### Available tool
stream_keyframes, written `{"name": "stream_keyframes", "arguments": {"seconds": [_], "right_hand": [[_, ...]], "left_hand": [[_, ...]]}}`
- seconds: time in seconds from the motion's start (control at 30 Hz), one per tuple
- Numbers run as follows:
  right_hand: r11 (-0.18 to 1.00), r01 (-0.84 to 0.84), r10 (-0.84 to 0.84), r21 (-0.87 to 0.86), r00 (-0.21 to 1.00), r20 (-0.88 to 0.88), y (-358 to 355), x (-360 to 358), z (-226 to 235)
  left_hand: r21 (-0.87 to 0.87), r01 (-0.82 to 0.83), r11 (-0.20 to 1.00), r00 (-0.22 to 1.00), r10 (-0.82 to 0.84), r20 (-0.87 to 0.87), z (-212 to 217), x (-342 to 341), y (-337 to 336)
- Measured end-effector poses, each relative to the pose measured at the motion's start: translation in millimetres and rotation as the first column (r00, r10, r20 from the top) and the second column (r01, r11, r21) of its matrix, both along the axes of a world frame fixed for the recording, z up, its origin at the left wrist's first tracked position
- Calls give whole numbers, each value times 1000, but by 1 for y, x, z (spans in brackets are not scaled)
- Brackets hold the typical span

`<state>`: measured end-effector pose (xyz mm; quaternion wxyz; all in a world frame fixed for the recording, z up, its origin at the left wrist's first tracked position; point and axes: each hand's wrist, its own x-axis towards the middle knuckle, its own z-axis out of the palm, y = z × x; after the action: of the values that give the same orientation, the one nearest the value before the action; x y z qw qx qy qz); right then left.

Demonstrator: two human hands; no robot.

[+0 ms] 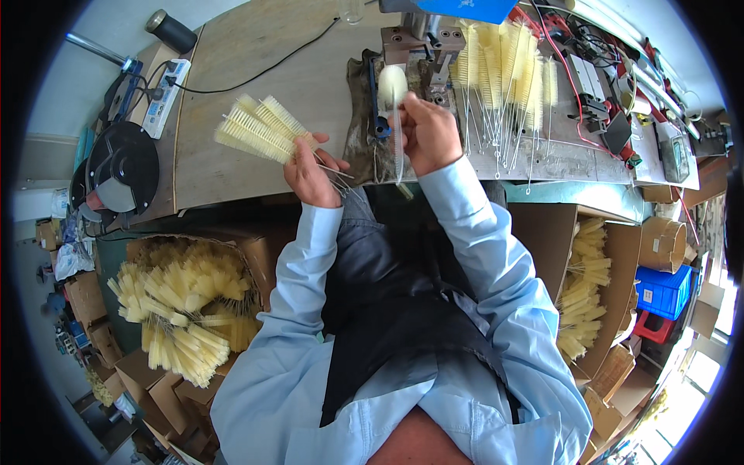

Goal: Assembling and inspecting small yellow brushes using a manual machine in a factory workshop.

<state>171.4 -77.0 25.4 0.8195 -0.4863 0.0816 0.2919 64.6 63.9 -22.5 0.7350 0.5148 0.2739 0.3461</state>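
My left hand [314,174] is closed around the wire stems of several bottle brushes [260,130]. Their cream bristle heads fan out to the left, and the stem ends poke out on the right below the fingers. In my right hand [426,132] a single bottle brush [393,84] is pinched by its stem. Its rounded bristle tip points away from me, just in front of the metal fixture of a bench press [422,46]. A pale, blurred strip runs down from that hand past the table's front edge; I cannot tell exactly what it is.
A pile of brushes [504,66] lies right of the press, stems toward me. Cardboard boxes of brushes stand below the table at left [178,302] and right [585,287]. A power strip [164,97], black cable [263,81] and black disc [124,164] occupy the left side.
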Motion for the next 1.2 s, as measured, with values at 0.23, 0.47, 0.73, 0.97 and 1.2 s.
{"name": "stream_keyframes", "arguments": {"seconds": [0.23, 0.47, 0.73, 0.97, 1.2], "right_hand": [[952, -133, 195, 276, 958, -210, -10, 3, 5], [937, -184, 231, 298, 964, -130, 7, 1, 13], [970, -209, 226, 126, 964, -137, 18, -23, 4], [989, -135, 129, 66, 988, 84, -20, -30, -20], [985, -54, 45, 166, 997, 61, -52, -4, -33]], "left_hand": [[14, 5, 1000, 1000, -5, 18, -14, 8, 3], [48, 39, 998, 999, -38, -18, -15, 9, 4], [51, 49, 997, 999, -49, 0, -15, 9, 2], [112, 40, 993, 998, -35, -52, -17, 7, 3], [90, 38, 995, 998, -33, -61, -18, 8, 3]]}}
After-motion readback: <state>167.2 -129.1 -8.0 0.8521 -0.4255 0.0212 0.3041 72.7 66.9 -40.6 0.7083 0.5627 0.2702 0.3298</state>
